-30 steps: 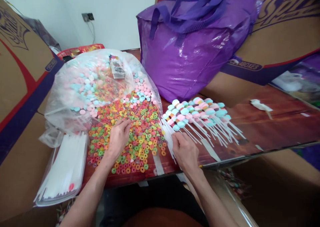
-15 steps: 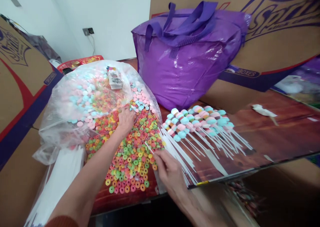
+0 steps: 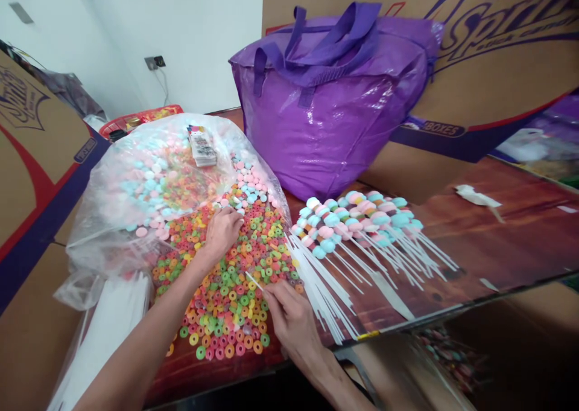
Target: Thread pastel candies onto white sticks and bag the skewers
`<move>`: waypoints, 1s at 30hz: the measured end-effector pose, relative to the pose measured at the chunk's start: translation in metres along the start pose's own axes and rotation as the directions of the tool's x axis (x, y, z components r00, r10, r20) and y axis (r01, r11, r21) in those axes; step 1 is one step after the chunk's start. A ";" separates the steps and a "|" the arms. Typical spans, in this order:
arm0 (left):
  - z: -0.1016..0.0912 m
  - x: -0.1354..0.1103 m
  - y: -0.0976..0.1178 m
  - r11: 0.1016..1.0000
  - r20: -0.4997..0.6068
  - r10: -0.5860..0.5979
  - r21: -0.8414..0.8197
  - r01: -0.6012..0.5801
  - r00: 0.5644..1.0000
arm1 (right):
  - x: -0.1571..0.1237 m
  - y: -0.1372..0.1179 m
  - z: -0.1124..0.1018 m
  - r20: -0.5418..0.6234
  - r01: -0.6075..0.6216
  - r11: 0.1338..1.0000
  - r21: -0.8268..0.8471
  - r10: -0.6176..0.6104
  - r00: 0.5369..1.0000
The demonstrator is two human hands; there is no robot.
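Observation:
My right hand point(image 3: 292, 317) pinches a thin white stick point(image 3: 254, 280) that points up and left over loose ring-shaped gummies point(image 3: 230, 305). Above the gummy pile, my left hand point(image 3: 223, 233) has its fingers closed, and a small pale marshmallow point(image 3: 240, 215) shows at the fingertips. Just beyond that hand lie pink, blue and white marshmallows point(image 3: 253, 184), partly under a clear plastic bag point(image 3: 104, 200). To the right of the gummies, finished-looking skewers point(image 3: 362, 218) of marshmallows and gummies lie in a stacked row, their white sticks toward the table's front edge.
A large purple bag point(image 3: 325, 121) stands behind the skewers. Cardboard boxes point(image 3: 506, 79) rise at the back and left. A stack of cards point(image 3: 202, 147) rests on the plastic bag. Many white sticks point(image 3: 108, 320) sit at left, and a red basket point(image 3: 136, 119) is behind.
My left hand has drawn back slightly from the marshmallows toward me, something pale now at its fingertips. My right hand, still holding the stick, has moved left and a little down.

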State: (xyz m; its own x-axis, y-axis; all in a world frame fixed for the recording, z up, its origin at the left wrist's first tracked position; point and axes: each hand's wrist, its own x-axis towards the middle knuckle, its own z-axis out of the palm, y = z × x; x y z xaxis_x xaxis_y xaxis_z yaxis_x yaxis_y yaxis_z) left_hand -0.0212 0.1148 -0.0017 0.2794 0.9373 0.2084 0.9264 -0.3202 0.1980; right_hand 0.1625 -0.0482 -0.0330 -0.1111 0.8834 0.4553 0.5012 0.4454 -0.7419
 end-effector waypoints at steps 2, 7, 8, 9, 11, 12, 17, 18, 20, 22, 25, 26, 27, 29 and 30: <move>0.002 0.008 0.000 1.000 -0.021 -0.019 -0.009 0.019 1.000 | 0.001 0.000 0.001 0.000 0.000 1.000 0.009 0.000 1.000; 0.007 0.030 0.013 0.991 -0.019 -0.091 0.095 0.093 0.996 | 0.001 0.001 0.003 0.000 -0.004 1.000 0.006 0.004 1.000; 0.008 0.034 0.017 0.987 -0.013 -0.099 0.125 0.100 0.995 | 0.001 0.001 0.003 0.005 -0.009 1.000 0.006 0.009 1.000; 0.010 0.037 0.021 0.983 -0.005 -0.105 0.152 0.105 0.994 | 0.001 0.001 0.003 0.009 -0.013 1.000 0.007 0.013 1.000; 0.012 0.041 0.028 0.978 0.009 -0.125 0.171 0.122 0.992 | 0.002 0.001 0.003 0.012 -0.016 1.000 0.009 0.016 1.000; 0.013 0.042 0.031 0.978 0.016 -0.139 0.161 0.135 0.990 | 0.002 0.001 0.003 0.012 -0.015 1.000 0.008 0.015 1.000; 0.009 0.038 0.031 0.983 0.067 -0.180 0.057 0.176 0.981 | 0.000 0.002 0.003 0.009 -0.013 1.000 -0.012 0.013 1.000; 0.007 0.036 0.028 0.985 0.083 -0.173 0.040 0.170 0.982 | 0.000 0.002 0.004 0.011 -0.014 1.000 -0.012 0.014 1.000; 0.000 0.028 0.022 0.989 0.112 -0.142 -0.012 0.144 0.984 | -0.001 0.003 0.004 0.017 -0.016 1.000 -0.008 0.017 1.000; -0.007 0.018 0.016 0.991 0.120 -0.110 -0.067 0.119 0.987 | -0.001 0.003 0.005 0.024 -0.019 1.000 -0.007 0.019 1.000; -0.014 -0.002 0.008 0.980 0.090 -0.099 -0.162 0.112 0.991 | -0.001 0.002 0.004 0.031 -0.025 1.000 -0.004 0.025 0.999; -0.015 -0.009 0.006 0.966 0.070 -0.104 -0.230 0.117 0.992 | 0.000 0.002 0.004 0.032 -0.028 1.000 -0.001 0.028 0.999; -0.016 -0.018 0.005 0.942 0.049 -0.110 -0.314 0.120 0.993 | 0.000 0.002 0.004 0.034 -0.029 1.000 0.002 0.029 0.999; -0.017 -0.034 0.003 0.868 0.008 -0.123 -0.484 0.111 0.992 | 0.000 0.001 0.003 0.037 -0.027 1.000 0.005 0.027 0.999; -0.018 -0.041 0.002 0.834 -0.007 -0.133 -0.542 0.108 0.991 | 0.000 0.001 0.003 0.040 -0.026 1.000 0.004 0.026 0.999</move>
State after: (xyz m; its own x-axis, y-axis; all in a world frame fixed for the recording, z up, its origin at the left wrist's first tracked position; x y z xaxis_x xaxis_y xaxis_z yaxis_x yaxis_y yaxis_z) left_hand -0.0352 0.0729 0.0069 0.1520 0.9706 0.1864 0.6659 -0.2399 0.7064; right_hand 0.1607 -0.0469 -0.0350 -0.1323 0.8997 0.4161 0.5002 0.4230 -0.7556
